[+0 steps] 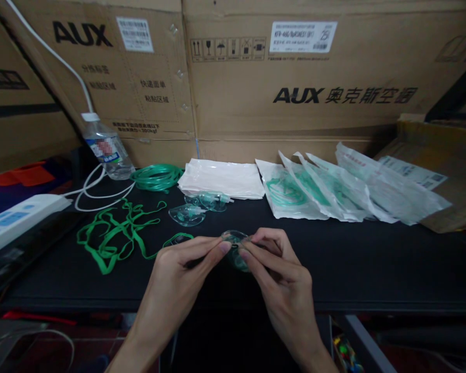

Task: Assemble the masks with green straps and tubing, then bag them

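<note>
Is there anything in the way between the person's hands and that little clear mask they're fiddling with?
Nothing visible. The left hand and the right hand both pinch the clear mask between their fingers, over the black table. The green straps and the other masks lie apart from it, farther back.

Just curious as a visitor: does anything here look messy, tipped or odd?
The green straps lie in a loose tangle, and the water bottle seems to lean against a carton. Nothing looks spilled or broken; the clear mask between left hand and right hand looks whole.
</note>
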`<state>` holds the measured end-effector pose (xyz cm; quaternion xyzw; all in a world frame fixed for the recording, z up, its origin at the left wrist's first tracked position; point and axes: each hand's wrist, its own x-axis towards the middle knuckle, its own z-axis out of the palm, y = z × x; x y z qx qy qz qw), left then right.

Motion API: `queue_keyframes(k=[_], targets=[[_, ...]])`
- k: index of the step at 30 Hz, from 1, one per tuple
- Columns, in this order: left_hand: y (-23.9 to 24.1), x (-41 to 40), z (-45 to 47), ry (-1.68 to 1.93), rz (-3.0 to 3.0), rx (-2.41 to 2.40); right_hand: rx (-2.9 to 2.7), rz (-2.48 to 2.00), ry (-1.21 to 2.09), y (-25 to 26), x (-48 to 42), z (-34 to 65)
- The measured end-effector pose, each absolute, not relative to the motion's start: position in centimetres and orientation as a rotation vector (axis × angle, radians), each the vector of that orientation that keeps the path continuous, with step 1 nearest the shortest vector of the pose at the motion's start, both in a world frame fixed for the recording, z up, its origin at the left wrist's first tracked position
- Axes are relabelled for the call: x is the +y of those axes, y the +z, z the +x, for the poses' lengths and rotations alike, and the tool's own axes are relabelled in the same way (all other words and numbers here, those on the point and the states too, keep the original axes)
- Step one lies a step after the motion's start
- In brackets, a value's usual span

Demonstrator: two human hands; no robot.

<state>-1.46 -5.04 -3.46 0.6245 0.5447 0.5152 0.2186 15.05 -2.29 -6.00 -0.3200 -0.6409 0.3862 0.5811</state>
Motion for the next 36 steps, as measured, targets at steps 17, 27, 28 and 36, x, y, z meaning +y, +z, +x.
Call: queue_keyframes(k=[17,27,28,36], targets=[[-2.8,-5.6,-1.9,1.262,1.664,1.469,-1.486,-0.792,1.193,-5.4,-1.8,15.8],[-2.6,-5.3,-1.9,1.283,1.565,1.408,-1.330,-0.590,1.678,-4.7,-1.6,16.7],[-2.7,-5.3,-2.1,1.309,1.615,1.420,-1.308,-0.590,1.713,-4.7,-1.6,16.8],[-2.8,-5.6,-2.5,1.043,1.742,1.244,-1.161,-0.738,1.890,-4.7,-1.0,17.0]])
